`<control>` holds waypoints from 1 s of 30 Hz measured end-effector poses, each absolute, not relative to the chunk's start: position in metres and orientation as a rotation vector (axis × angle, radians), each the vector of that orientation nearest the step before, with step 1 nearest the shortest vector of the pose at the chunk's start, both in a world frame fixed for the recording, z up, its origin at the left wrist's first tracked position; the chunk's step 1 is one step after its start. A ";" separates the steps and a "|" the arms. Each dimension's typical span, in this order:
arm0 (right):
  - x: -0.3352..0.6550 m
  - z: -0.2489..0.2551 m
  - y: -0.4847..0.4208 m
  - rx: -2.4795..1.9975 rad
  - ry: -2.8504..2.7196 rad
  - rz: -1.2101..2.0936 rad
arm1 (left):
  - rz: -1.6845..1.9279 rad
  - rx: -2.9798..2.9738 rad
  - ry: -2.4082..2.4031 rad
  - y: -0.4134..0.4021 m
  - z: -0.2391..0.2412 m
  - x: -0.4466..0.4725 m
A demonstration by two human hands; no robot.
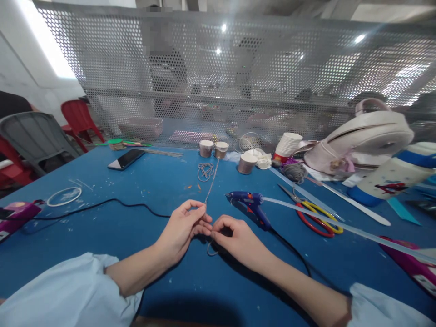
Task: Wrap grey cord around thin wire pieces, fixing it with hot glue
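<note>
A thin grey cord (pixel 211 184) runs from my fingers up to a small cup (pixel 221 150) wrapped in grey-brown cord. Its upper stretch looks twisted or braided. My left hand (pixel 185 225) pinches this cord between thumb and fingertips. Close beside it, my right hand (pixel 240 238) has thumb and forefinger pressed together on the cord's lower part, and a small loop hangs below onto the table. The fingertips of both hands nearly meet. A loose coil of grey cord (pixel 205 171) lies near the cup. To the right of my right hand rests a blue glue gun (pixel 250 202) with a long glue stick.
Red-and-yellow-handled scissors (pixel 315 218) lie at right, near a bottle (pixel 391 177) and a pale backpack (pixel 368 131). Stacked paper cups (pixel 289 143) stand farther back. A phone (pixel 126 159) and a white ring (pixel 64 196) are at left. A perforated metal screen (pixel 218 81) borders the blue table (pixel 102 236).
</note>
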State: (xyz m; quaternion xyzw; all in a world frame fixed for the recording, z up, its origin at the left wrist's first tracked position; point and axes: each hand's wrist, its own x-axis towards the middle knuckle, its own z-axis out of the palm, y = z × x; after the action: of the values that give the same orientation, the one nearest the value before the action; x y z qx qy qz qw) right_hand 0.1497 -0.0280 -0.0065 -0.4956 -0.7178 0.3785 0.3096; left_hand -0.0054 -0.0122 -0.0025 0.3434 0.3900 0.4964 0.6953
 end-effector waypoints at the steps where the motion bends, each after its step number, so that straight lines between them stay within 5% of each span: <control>1: 0.150 -0.006 -0.028 -1.311 -1.908 0.995 | 1.109 0.771 0.874 -0.012 -0.003 -0.005; 11: 0.179 0.023 -0.042 -1.341 -2.126 0.796 | 1.099 0.808 0.951 -0.009 -0.005 -0.007; 20: 0.261 0.034 -0.019 -2.002 -2.139 0.261 | 1.081 0.811 0.995 -0.006 -0.009 -0.007; 26: 0.243 0.010 0.023 -1.828 -2.033 0.689 | 1.088 0.809 1.010 -0.003 -0.010 -0.007; 30: 0.235 0.000 0.019 -1.730 -1.936 0.684 | 1.055 0.796 1.013 -0.002 -0.011 -0.007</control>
State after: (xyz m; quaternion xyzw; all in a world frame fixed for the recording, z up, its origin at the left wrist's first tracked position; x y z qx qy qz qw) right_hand 0.2355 0.0194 0.0001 -0.6275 -0.7024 0.2483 0.2264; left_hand -0.0066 -0.0017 -0.0109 0.3537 0.4500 0.4687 0.6729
